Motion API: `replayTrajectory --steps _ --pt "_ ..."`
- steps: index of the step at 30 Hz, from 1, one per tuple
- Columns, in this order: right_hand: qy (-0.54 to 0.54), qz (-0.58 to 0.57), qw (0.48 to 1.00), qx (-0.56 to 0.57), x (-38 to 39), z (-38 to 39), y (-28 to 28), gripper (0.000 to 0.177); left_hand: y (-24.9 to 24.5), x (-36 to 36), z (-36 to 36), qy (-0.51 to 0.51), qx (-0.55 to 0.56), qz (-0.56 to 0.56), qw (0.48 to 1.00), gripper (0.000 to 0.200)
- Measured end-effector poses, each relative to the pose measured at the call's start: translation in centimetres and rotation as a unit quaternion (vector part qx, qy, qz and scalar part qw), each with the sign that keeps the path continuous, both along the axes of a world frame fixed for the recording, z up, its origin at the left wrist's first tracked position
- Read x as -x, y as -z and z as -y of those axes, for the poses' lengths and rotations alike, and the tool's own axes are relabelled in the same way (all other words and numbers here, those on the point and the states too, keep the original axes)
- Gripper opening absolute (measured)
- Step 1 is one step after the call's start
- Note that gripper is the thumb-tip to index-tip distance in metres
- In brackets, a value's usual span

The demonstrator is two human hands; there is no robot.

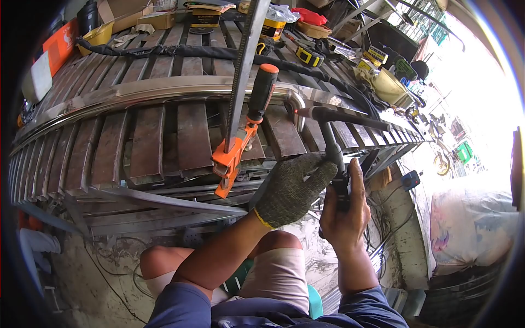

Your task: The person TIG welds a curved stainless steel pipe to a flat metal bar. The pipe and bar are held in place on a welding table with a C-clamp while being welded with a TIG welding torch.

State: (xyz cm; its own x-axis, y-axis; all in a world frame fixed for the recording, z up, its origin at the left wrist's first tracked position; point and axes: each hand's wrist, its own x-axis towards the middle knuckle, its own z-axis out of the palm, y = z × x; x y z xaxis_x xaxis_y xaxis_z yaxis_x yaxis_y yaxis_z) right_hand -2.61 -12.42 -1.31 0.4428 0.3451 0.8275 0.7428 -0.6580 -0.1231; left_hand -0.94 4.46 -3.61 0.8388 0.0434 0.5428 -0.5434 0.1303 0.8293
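Note:
My left hand [295,188], in a dark knitted glove with a yellow cuff edge, has its fingers round the neck of a black welding torch [331,143]. My bare right hand [347,210] grips the torch's handle just below. The torch head lies across the top, its reddish tip close to the curved end of a shiny metal pipe [297,105]. The pipe runs left along the edge of a slatted metal table [150,142]. An orange clamp [235,156] with a black and orange handle stands at the table edge, left of my gloved hand.
Across the table runs a black wrapped cable [208,52]. Behind it are a yellow tape measure [309,57], boxes and a pale yellow bowl [389,86]. A blue power connector [410,180] and loose cables are at the lower right, beside a fabric-covered bundle [473,224].

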Motion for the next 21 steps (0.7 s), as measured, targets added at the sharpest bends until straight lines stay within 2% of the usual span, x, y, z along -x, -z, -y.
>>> replayTrajectory --steps 10,13,14,16,18,21 --pt "0.012 0.005 0.999 0.036 0.2 -0.2 -0.8 0.070 0.0 0.0 -0.1 -0.005 0.005 0.009 1.000 0.030" --pt "0.016 0.011 0.998 0.062 0.1 0.0 -1.0 0.070 1.5 -0.2 1.0 -0.040 0.051 -0.003 0.998 0.031" --pt "0.016 0.001 0.998 0.053 0.2 0.0 -1.0 0.068 2.4 -0.6 1.1 -0.070 0.024 0.061 0.995 0.033" --pt "0.017 -0.018 0.999 0.033 0.3 0.0 -0.7 0.063 1.3 0.0 0.4 -0.098 -0.044 0.074 0.991 0.031" --pt "-0.002 -0.008 1.000 0.019 0.0 0.0 -0.4 0.070 0.1 -0.1 0.2 -0.002 0.009 0.011 1.000 0.029" --pt "-0.003 -0.019 1.000 0.019 0.2 0.1 -0.4 0.070 -0.2 0.2 -0.1 0.000 0.000 0.000 1.000 0.028"
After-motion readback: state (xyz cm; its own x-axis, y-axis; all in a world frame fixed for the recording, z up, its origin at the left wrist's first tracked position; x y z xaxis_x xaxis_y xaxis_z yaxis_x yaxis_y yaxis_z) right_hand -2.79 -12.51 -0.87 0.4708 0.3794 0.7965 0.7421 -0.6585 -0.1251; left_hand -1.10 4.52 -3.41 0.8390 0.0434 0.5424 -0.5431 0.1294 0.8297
